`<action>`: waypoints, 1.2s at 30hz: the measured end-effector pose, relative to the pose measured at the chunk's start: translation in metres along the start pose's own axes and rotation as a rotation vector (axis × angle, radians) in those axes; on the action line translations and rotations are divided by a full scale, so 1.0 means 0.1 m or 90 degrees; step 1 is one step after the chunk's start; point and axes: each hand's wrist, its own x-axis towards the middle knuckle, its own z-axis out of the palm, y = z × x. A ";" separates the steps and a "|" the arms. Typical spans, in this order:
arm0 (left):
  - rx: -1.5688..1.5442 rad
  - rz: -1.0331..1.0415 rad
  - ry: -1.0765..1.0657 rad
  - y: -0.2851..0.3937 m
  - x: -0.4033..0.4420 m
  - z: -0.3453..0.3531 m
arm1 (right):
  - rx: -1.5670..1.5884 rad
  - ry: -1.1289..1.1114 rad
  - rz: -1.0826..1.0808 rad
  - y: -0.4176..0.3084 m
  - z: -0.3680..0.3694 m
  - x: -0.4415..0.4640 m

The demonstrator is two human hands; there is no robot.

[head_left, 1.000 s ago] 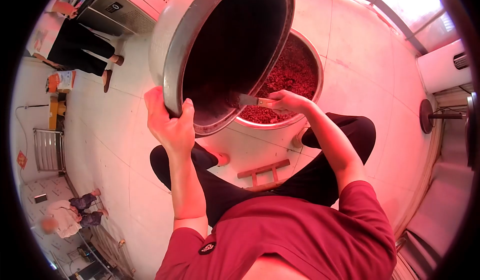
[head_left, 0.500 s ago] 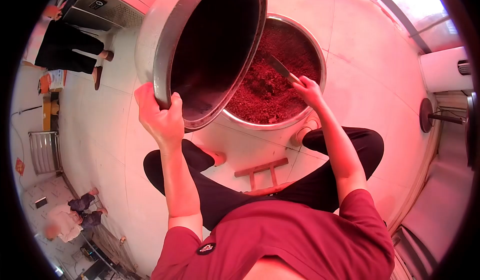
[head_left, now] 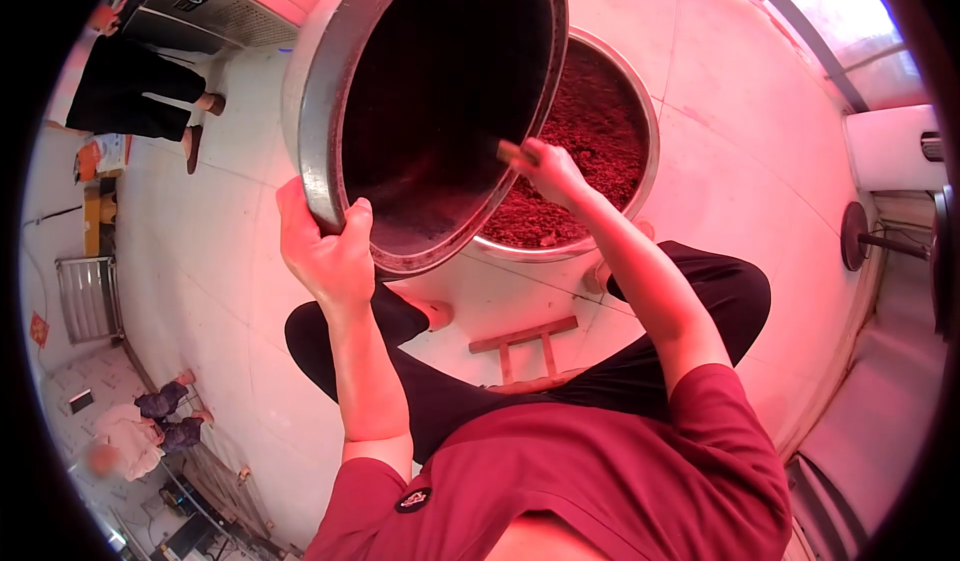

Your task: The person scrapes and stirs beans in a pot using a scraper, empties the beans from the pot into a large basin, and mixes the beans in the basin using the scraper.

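Two hands at work on my feed, and here's how they stand: my left hand [head_left: 330,246] has a firm hold on the near rim of a big metal pot [head_left: 324,141], thumb hooked over the edge, and the pot is tipped well over with its dark mouth turned to the right. My right hand [head_left: 550,175] is closed around the handle of a small tool [head_left: 511,152], right at the pot's lower right rim, and the tool's far end I can't make out against the dark inside! Behind the pot, partly hidden by it, a wide round tub [head_left: 652,161] sits on the floor [head_left: 240,211], full of grainy stuff [head_left: 600,166] glowing red; whether pot and tub touch, I can't tell. A wooden frame [head_left: 523,339] lies between my feet.
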 end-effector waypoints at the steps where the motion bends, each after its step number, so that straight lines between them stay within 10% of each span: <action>1: -0.009 -0.005 -0.002 0.01 0.00 0.01 | 0.015 0.059 0.054 -0.03 0.00 0.04; 6: -0.052 -0.025 -0.007 0.10 -0.02 0.01 | -0.100 0.138 0.110 -0.25 0.24 0.13; 10: -0.067 -0.022 0.000 0.11 -0.02 -0.02 | -0.053 -0.015 -0.159 -0.37 0.39 -0.33; 16: -0.042 -0.038 -0.006 0.07 -0.05 -0.12 | 0.240 -0.059 0.147 -0.38 0.15 -0.39; 20: -0.054 -0.016 0.005 0.12 -0.08 -0.10 | 0.015 0.007 0.070 -0.25 0.23 -0.41; 36: -0.056 -0.002 -0.004 0.20 -0.11 -0.10 | 0.302 -0.101 0.078 -0.59 0.47 -0.67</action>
